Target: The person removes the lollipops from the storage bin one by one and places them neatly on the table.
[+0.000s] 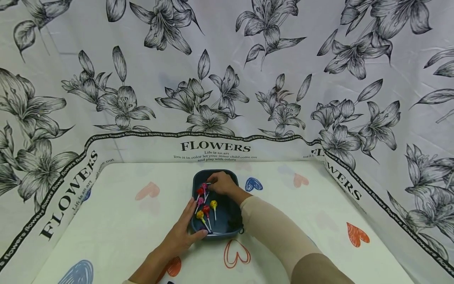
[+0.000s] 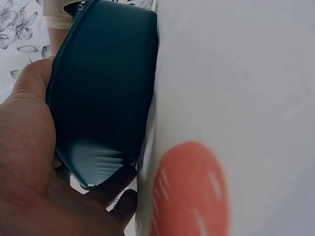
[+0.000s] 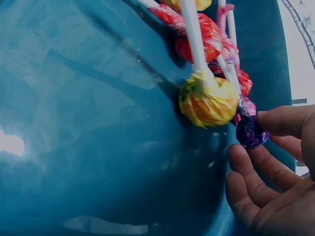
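Note:
A dark teal plastic basin (image 1: 223, 223) sits on the table, with several wrapped lollipops along its left side. My left hand (image 1: 182, 233) holds the basin's near left corner, thumb at the near rim and fingers along the left wall. Inside the far end, my right hand (image 1: 221, 183) pinches a purple lollipop (image 3: 251, 132) by its wrapped head between thumb and fingers. Beside it in the right wrist view are a yellow lollipop (image 3: 209, 101) and a red lollipop (image 3: 204, 39). Pink ones lie partly hidden behind them.
A white cloth (image 1: 159, 217) printed with hearts covers the table. Behind and at both sides hangs a flower-printed curtain (image 1: 220, 79). A small dark loop (image 1: 241, 229) shows at the basin's near right corner.

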The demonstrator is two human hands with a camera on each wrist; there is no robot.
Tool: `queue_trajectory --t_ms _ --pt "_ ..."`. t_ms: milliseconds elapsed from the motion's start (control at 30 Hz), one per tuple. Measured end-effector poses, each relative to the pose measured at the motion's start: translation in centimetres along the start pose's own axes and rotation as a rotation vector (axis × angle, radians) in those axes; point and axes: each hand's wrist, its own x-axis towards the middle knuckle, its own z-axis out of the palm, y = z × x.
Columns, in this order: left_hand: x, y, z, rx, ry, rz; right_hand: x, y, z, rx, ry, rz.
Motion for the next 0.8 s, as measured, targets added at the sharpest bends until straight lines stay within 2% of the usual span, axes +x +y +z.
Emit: queue_trajectory --t_ms 133,467,800 --pt "0.0 0.1 0.0 -0.002 0.0 -0.006 -0.2 -0.4 -0.8 -0.017 0.005 -0.031" --pt "0.1 0.0 0.0 0.012 -0.002 -0.016 -0.8 -1.6 -3.1 0.032 0.017 -0.089" --pt "0.2 0.0 0.0 0.019 0.001 -0.011 -2.0 -3.0 -6.3 0.098 0.072 -0.215"
